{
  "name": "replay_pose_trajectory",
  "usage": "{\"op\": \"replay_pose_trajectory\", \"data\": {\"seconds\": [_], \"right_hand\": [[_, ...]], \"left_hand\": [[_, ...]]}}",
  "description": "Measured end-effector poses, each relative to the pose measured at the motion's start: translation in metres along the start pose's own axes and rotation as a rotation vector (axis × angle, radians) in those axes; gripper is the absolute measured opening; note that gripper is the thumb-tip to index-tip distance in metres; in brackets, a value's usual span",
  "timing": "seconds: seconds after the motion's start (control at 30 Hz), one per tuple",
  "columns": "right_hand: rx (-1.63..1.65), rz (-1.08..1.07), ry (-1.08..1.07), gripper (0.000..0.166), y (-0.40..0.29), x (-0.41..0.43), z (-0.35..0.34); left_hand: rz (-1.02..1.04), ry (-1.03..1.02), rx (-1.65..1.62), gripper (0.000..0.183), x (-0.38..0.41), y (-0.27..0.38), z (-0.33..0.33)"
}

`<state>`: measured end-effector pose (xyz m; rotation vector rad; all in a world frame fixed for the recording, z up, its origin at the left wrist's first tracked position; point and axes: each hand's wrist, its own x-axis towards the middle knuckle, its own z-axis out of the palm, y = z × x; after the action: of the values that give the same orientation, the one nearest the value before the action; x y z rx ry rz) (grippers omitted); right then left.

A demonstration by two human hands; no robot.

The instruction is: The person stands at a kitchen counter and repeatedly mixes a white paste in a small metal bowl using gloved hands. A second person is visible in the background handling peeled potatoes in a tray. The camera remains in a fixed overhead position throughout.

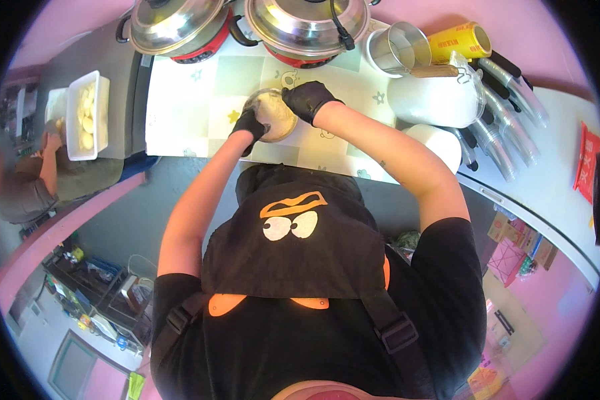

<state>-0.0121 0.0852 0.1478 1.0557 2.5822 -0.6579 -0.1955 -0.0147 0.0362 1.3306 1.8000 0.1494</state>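
A round bowl (291,134) with a pale, dough-like mass (272,112) in it rests on the patterned tablecloth before me. My left hand (250,125), in a black glove, grips the bowl at its left and near side, thumb over the rim. At the far right rim is my right hand (307,101), also black-gloved, with its fingers curled and pointing down to the bowl. Whether those fingers pinch the rim or some of the mass is hidden by the hand.
Two lidded electric pans (180,25) (307,27) stand along the back. To the right are a metal strainer (400,47) with a wooden handle, a yellow roll (460,41), a clear-lidded tub (430,102) and stacked plastic cups (497,145). A person (25,190) works far left beside a white bin (100,117).
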Motion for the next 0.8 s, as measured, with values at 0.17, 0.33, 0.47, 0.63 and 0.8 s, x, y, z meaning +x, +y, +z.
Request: {"op": "replay_pose_trajectory", "data": {"seconds": [0.17,0.33,0.47,0.63,0.8], "right_hand": [[0.189,0.19,-0.077,0.045,0.015,0.01,0.034],[0.119,0.109,-0.105,0.038,0.033,0.023,0.066],[0.298,0.361,-0.328,0.033,0.042,0.036,0.064],[0.396,0.496,-0.355,0.033,0.054,0.04,0.071],[0.062,0.163,-0.224,0.027,0.023,0.007,0.022]], "left_hand": [[-0.126,-0.058,0.544,0.113,0.001,0.052,0.017],[-0.06,0.027,0.677,0.061,0.041,0.011,0.062],[-0.079,0.121,0.475,0.048,0.066,-0.016,0.076],[-0.06,0.143,0.258,0.039,0.059,0.01,0.038],[0.063,-0.041,0.273,0.044,0.062,0.008,0.019]]}}
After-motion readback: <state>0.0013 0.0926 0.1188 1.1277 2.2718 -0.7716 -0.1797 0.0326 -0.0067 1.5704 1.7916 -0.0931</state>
